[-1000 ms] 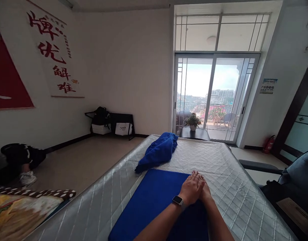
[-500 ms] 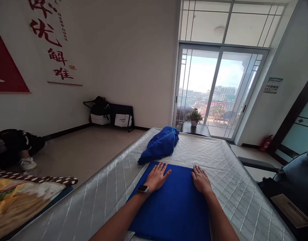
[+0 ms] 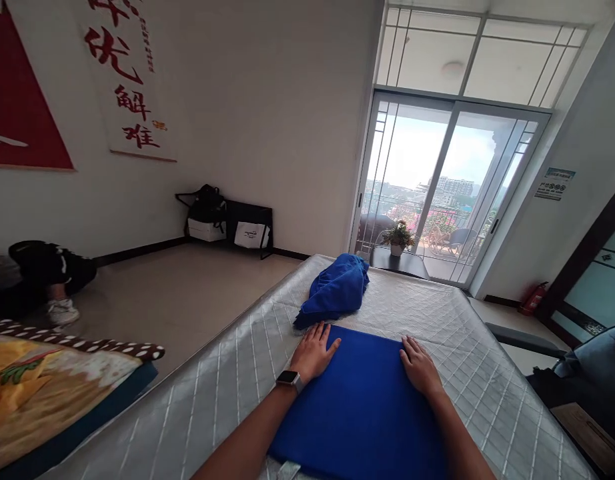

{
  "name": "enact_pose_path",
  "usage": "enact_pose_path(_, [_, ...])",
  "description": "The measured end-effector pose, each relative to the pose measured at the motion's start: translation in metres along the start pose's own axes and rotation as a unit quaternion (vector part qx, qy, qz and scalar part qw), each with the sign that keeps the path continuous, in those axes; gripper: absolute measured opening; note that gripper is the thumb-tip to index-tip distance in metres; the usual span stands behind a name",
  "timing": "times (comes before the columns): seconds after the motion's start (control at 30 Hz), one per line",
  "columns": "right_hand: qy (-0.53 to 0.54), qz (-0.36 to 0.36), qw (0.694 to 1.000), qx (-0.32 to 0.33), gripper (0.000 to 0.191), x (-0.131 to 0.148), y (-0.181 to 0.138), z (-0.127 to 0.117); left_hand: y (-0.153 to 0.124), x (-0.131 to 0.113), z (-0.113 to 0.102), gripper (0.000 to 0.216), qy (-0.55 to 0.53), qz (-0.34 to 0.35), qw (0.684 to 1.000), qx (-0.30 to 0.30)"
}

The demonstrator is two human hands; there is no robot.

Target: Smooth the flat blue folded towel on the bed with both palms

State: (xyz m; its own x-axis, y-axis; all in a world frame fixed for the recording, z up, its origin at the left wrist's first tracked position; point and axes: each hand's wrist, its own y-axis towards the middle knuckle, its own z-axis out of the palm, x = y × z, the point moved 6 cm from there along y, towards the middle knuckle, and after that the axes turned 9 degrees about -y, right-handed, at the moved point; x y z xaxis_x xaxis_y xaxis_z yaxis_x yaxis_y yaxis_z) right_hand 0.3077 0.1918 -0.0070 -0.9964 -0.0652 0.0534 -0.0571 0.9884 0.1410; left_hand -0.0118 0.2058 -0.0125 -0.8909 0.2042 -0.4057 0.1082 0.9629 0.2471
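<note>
One flat blue pad (image 3: 360, 400) was laid on a silver quilted mattress (image 3: 217, 407); a pale tag (image 3: 288, 471) was exposed at its near left edge. The left hand (image 3: 312, 353), by which a watch (image 3: 287, 378) was worn at the wrist, was placed palm down at the pad's far left corner, fingers extended, thumb spread, nothing grasped. The right hand (image 3: 421, 365) was set likewise along the far right edge, fingers straight and close together, nothing grasped. One crumpled blue cloth (image 3: 335, 290) was heaped just beyond the pad. A potted plant (image 3: 398, 235) was stood on a dark table (image 3: 400, 265) past the mattress.
</note>
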Motion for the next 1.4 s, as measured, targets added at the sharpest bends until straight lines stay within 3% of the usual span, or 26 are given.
enact_pose_path(0.37, [-0.051,0.019,0.998,-0.029,0.057,0.021,-0.017,-0.028,-0.004,-0.004,-0.008,0.074,-0.015,0.008,1.000,-0.021])
enact_pose_path(0.7, [-0.035,0.058,0.997,0.034,0.067,0.014,-0.045,-0.003,-0.002,-0.002,-0.001,0.077,0.002,0.011,1.000,-0.010])
enact_pose_path(1.27, [-0.003,0.056,0.997,0.048,0.069,0.016,-0.048,-0.010,-0.001,-0.007,-0.006,0.079,0.053,-0.004,0.998,0.037])
enact_pose_path(1.4, [0.009,0.056,0.998,0.041,0.070,0.017,-0.049,-0.011,0.009,-0.022,-0.013,0.089,0.072,-0.022,0.997,0.029])
